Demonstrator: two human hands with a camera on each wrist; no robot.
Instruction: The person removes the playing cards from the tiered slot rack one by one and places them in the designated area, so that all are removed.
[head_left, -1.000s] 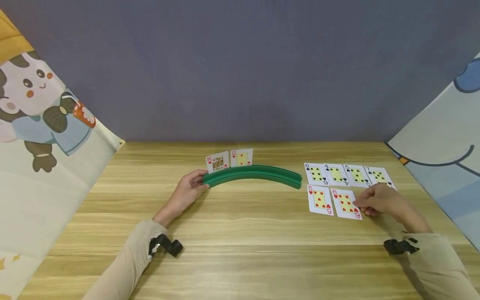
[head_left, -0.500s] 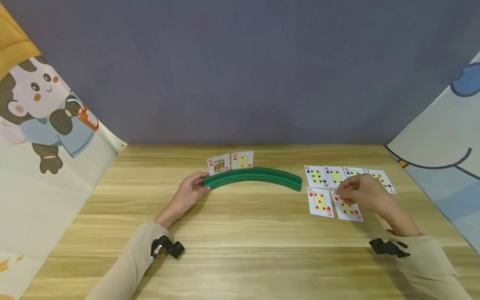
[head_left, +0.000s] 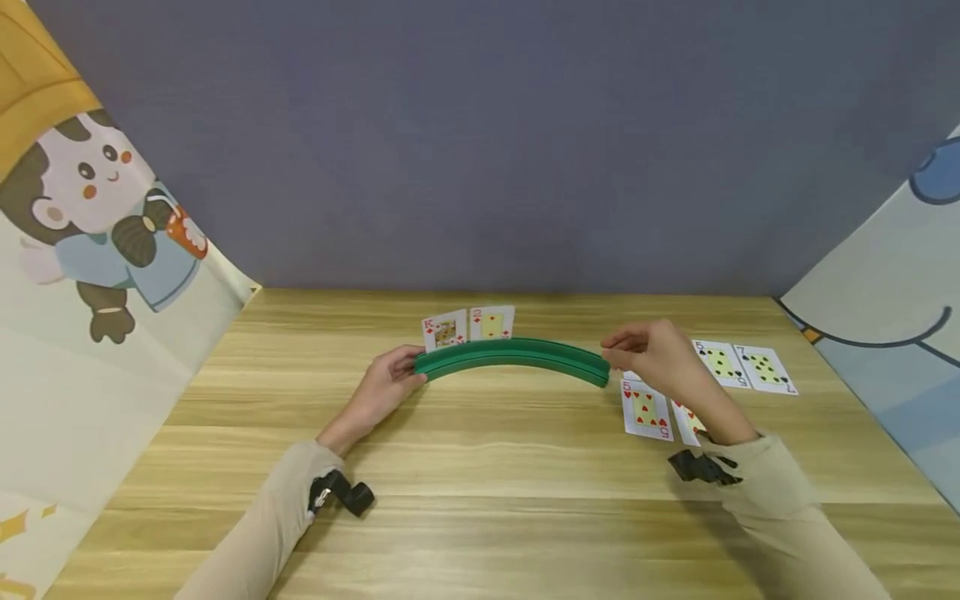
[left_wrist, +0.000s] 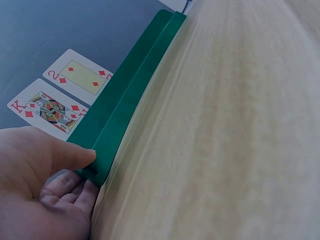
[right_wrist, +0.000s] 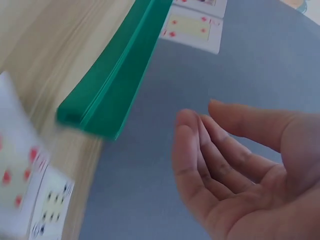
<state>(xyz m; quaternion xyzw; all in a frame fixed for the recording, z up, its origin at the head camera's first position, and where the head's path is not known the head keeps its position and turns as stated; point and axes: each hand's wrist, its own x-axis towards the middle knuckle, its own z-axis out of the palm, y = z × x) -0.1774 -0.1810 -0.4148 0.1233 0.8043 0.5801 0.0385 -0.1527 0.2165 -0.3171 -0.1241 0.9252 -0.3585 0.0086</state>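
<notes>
My left hand (head_left: 378, 393) pinches the left end of a curved green card holder (head_left: 517, 352), thumb on its front face in the left wrist view. Standing in the holder's left part are the king of diamonds (head_left: 444, 332) and the two of diamonds (head_left: 492, 323), side by side. Over by the holder's right end is my right hand (head_left: 663, 360), raised off the table. Its fingers are loosely bent with nothing between them, and a gap shows between thumb and fingertips in the right wrist view.
Face up at the right lie the five of spades (head_left: 718, 365), seven of spades (head_left: 767, 371) and five of hearts (head_left: 647, 410). The right arm partly covers the six of hearts (head_left: 686, 423); other spades are mostly hidden. A grey wall (head_left: 510, 150) rises behind the wooden table (head_left: 465, 500).
My right hand has left the six of hearts and moved left across the spades to the holder's right end. The left hand keeps its grip on the holder.
</notes>
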